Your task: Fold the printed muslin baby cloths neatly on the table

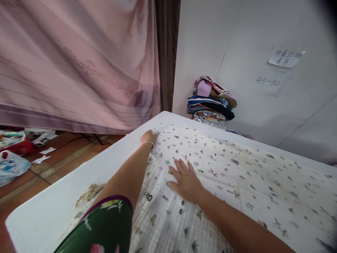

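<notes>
A thin white cloth [221, 168] with small printed plants and shapes is spread across the white table. At its far left edge, my left hand [149, 138] is closed on the cloth, its fingertips partly hidden. My right hand [185, 181] lies flat on the fabric with fingers spread, holding nothing. Creases run through the near part of the cloth, between my arms. A beige bunched strip of fabric [91, 192] rests on the table beside my left forearm.
A stack of folded clothes [212, 100] stands at the table's far side against the white wall. Handwritten paper notes [285, 58] hang on that wall. A pink curtain [105, 63] hangs at left; a red basket [25, 144] and a plastic bag [12, 168] are on the floor.
</notes>
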A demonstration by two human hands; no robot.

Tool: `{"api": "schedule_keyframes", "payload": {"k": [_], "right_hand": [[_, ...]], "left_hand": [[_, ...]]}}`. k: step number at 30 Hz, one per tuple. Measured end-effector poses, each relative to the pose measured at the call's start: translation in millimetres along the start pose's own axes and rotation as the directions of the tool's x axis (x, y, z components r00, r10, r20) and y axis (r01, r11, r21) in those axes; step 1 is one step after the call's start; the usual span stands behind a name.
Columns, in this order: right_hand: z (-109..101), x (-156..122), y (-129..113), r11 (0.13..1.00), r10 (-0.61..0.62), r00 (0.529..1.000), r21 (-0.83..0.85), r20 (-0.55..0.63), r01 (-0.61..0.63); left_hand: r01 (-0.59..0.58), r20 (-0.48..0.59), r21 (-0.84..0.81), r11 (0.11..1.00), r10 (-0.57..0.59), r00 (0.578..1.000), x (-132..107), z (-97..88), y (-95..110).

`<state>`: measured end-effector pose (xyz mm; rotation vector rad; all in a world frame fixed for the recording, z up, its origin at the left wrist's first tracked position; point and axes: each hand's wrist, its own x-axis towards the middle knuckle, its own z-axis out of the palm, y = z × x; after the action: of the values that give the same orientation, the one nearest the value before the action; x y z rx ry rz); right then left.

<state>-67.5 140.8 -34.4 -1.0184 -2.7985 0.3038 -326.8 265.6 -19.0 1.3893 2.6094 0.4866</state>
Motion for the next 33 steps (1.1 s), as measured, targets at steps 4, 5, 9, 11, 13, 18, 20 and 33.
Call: {"api": "schedule_keyframes", "payload": {"k": [4,5,9,11,13,18,20,33], "right_hand": [[0,1,1,1.000,0.002,1.000,-0.006,-0.006,-0.002],[-1,1,1,1.000,0.004,1.000,-0.004,0.000,-0.004],[-9,4,1,0.999,0.034,0.994,0.032,0.105,-0.037],[-16,3,-1,0.995,0.058,0.975,0.070,0.213,-0.074],[-22,-2,-2,0.990,0.069,0.966,0.104,0.247,-0.097],[-36,-32,12,0.985,0.163,0.976,0.036,0.144,-0.170],[-41,-47,26,0.975,0.223,0.966,-0.019,0.130,-0.223],[-4,-105,75,0.936,0.282,0.959,-0.215,-0.017,-0.279]], "left_hand": [[0.000,0.078,0.002,1.000,0.000,0.997,-5,-13.4,-6],[0.008,0.094,0.006,1.000,-0.008,0.996,-9,-18.0,-9],[0.057,0.139,0.032,0.998,-0.061,0.988,-39,-35.5,-25],[0.076,0.160,0.047,0.996,-0.083,0.984,-56,-42.0,-34],[0.090,0.174,0.056,0.994,-0.099,0.980,-69,-46.0,-40],[0.118,0.163,0.038,0.992,-0.122,0.979,-81,-44.5,-44],[0.130,0.153,0.027,0.991,-0.132,0.979,-77,-41.7,-40],[0.129,0.074,-0.045,0.991,-0.126,0.989,5,-12.4,11]]}}
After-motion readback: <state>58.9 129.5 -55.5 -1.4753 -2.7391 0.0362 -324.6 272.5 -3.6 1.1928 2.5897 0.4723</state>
